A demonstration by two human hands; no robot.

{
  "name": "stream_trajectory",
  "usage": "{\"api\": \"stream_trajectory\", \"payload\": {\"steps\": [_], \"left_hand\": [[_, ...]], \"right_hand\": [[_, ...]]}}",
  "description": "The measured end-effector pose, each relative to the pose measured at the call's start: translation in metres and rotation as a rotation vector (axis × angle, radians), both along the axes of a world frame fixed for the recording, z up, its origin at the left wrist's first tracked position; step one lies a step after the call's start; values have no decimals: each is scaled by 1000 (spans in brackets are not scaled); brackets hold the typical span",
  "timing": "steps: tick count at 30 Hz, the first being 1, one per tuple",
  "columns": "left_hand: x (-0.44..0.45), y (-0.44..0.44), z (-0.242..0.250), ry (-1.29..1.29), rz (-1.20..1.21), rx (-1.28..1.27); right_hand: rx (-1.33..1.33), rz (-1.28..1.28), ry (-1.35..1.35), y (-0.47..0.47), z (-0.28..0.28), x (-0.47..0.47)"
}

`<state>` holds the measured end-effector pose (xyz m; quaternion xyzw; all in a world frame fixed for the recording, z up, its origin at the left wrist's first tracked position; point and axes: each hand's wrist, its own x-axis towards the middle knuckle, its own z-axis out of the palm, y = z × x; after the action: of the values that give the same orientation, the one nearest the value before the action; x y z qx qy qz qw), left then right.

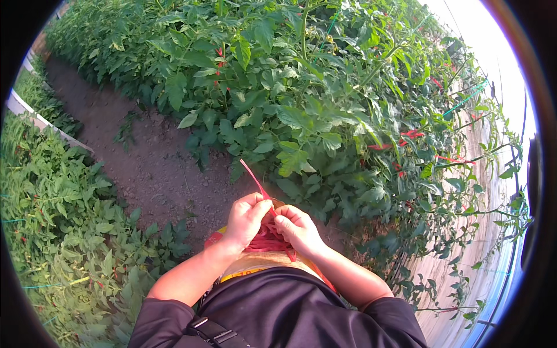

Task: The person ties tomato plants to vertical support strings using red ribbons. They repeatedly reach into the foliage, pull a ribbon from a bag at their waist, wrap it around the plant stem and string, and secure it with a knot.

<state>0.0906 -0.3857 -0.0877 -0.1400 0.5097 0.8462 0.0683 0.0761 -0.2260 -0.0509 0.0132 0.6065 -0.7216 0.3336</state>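
Observation:
My left hand point(249, 219) pinches a red plastic strip point(253, 177) between thumb and fingers, and its free end sticks up toward the upper left. Close beside it, my right hand point(298, 226) pinches the lower part of the same strip. Below and behind both hands, a bundle of red strips point(267, 241) lies in an open tan bag point(261, 259) with yellow and red parts, held at my waist. The bag bears printing. My fingers hide part of the bundle.
Tall tomato plants point(296, 117) stand ahead and to the right, with red ties point(409, 135) on some stems and green twine point(465, 99) among them. More plants point(65, 226) grow at left. A bare soil path point(152, 161) runs between the rows. A pale wall point(470, 209) stands at right.

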Motion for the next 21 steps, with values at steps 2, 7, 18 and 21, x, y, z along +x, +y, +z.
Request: {"api": "stream_trajectory", "payload": {"steps": [2, 7, 18, 21], "left_hand": [[-1, 2, -3, 7, 12, -44], [-9, 10, 9, -84, 47, 43], [-5, 13, -8, -73, 81, 75], [-6, 10, -5, -71, 75, 16]], "right_hand": [[5, -46, 15, 0, -2, 1], [20, -55, -79, 11, -12, 0], [62, -28, -32, 14, -29, 3], [87, -7, -44, 14, -24, 1]]}}
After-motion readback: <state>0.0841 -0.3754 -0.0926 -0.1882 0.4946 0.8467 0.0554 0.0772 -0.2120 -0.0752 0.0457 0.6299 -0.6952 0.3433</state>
